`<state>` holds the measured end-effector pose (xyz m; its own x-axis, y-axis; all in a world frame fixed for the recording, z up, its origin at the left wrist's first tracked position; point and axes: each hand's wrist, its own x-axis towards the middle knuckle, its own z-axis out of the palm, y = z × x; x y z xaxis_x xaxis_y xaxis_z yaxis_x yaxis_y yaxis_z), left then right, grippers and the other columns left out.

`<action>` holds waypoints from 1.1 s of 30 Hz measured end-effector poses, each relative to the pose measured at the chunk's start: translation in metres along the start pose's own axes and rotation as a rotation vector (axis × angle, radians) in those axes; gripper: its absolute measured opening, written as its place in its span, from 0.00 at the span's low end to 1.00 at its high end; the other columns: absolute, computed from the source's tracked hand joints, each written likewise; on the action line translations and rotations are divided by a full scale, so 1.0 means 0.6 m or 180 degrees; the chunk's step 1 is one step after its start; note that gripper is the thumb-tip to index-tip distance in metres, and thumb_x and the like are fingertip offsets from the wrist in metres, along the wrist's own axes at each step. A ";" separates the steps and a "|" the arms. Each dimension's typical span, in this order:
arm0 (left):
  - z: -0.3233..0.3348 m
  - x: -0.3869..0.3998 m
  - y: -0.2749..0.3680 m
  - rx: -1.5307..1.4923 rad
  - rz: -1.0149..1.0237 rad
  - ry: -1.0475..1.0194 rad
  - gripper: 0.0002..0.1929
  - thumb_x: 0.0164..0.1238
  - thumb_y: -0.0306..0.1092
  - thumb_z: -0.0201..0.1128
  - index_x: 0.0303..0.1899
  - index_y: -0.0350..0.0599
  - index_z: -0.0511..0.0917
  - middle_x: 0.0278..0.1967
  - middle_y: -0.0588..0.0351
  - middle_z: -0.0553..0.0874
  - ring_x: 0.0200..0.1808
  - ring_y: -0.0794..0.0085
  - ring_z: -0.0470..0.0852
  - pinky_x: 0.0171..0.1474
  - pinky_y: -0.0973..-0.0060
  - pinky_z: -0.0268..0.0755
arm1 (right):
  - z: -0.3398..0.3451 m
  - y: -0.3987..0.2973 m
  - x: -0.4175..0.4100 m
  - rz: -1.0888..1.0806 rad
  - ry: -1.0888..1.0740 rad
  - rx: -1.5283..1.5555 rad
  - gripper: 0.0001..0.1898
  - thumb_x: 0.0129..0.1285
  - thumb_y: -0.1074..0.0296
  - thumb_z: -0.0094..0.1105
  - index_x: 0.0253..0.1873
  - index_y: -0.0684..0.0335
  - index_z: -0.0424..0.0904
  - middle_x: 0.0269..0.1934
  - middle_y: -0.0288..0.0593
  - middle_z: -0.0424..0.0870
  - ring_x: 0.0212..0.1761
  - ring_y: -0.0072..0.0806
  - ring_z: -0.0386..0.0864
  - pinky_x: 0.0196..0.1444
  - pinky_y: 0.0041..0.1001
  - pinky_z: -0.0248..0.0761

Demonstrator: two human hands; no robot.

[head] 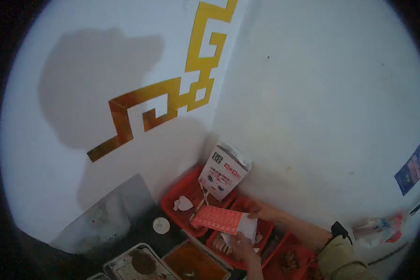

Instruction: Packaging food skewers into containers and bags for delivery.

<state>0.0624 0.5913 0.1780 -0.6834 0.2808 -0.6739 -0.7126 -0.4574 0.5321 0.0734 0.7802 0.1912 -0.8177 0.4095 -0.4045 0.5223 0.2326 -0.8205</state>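
A red-and-white printed paper sleeve or bag (pixel 218 219) lies across my two hands, its white end towards the right. My right hand (pixel 262 211) reaches in from the right and grips the upper corner of that white end. From below, my left hand (pixel 243 245) holds the lower edge. Under the paper is a red plastic bin (pixel 266 238) with pale sticks or skewers and white pieces. A second red plastic bin (pixel 166 201) stands to the left, holding white pieces and thin sticks. A white printed carton (pixel 224 171) leans in its back part.
A round white lid or disc (pixel 161 225) rests on the dark surface. In front are a metal tray (pixel 108 266) with a brown patch and a container of orange-brown contents (pixel 196 260). Another red bin (pixel 287 255) stands at right. White walls meet behind, one with gold trim (pixel 192 45).
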 end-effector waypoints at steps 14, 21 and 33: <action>-0.036 0.053 0.045 0.2044 0.1722 -0.0394 0.15 0.77 0.33 0.54 0.47 0.29 0.82 0.43 0.39 0.87 0.43 0.53 0.85 0.49 0.58 0.75 | 0.094 -0.112 -0.017 -0.2745 -0.0492 -0.4270 0.43 0.32 0.58 0.79 0.63 0.51 0.79 0.58 0.38 0.78 0.67 0.46 0.71 0.71 0.49 0.66; -0.058 0.095 0.077 0.2271 0.1836 -0.1030 0.14 0.76 0.32 0.53 0.47 0.33 0.85 0.40 0.38 0.87 0.40 0.47 0.85 0.46 0.56 0.74 | 0.109 -0.155 0.004 -0.3187 -0.0931 -0.4404 0.37 0.24 0.57 0.80 0.50 0.59 0.85 0.54 0.36 0.82 0.66 0.45 0.72 0.71 0.50 0.65; -0.090 0.098 0.036 0.3780 0.1527 -0.0743 0.12 0.72 0.34 0.60 0.47 0.38 0.86 0.40 0.38 0.85 0.44 0.43 0.83 0.47 0.50 0.73 | 0.101 -0.047 0.012 0.0121 0.1495 0.0842 0.11 0.68 0.62 0.67 0.47 0.64 0.84 0.42 0.38 0.84 0.40 0.34 0.83 0.41 0.35 0.79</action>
<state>0.0152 0.5523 0.1224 -0.8333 0.4928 -0.2504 -0.0131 0.4353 0.9002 0.0382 0.7229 0.1869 -0.5717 0.7778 -0.2613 0.4209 0.0046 -0.9071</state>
